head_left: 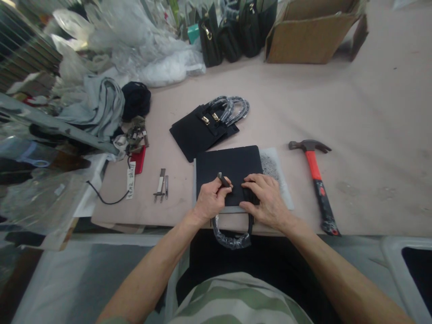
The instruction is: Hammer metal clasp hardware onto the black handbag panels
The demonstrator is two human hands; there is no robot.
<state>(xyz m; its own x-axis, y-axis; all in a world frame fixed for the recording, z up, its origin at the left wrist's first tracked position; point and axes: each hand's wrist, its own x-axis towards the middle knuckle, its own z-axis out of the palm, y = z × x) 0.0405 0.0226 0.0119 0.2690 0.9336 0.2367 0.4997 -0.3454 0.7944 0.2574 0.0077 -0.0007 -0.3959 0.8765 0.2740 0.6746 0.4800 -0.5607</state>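
Observation:
A black bag panel (226, 159) lies flat on a pale board near the table's front edge, its plastic-wrapped handle (232, 240) hanging toward my lap. My left hand (212, 198) is closed around a short dark metal tool (223, 180), held over the panel's middle. On the panel's right part rests my right hand (265, 198), fingers spread and bent with the tips on the black material; nothing is seen gripped in it. A hammer (315, 180) with a red and black handle lies to the right of my right hand.
More black panels (199, 135) with wrapped handles lie behind. Slim metal tools (161, 184) and a red object (139, 159) are at left. Plastic bags (162, 63), black bags (211, 42) and a cardboard box (303, 40) line the back. The table edge is close to me.

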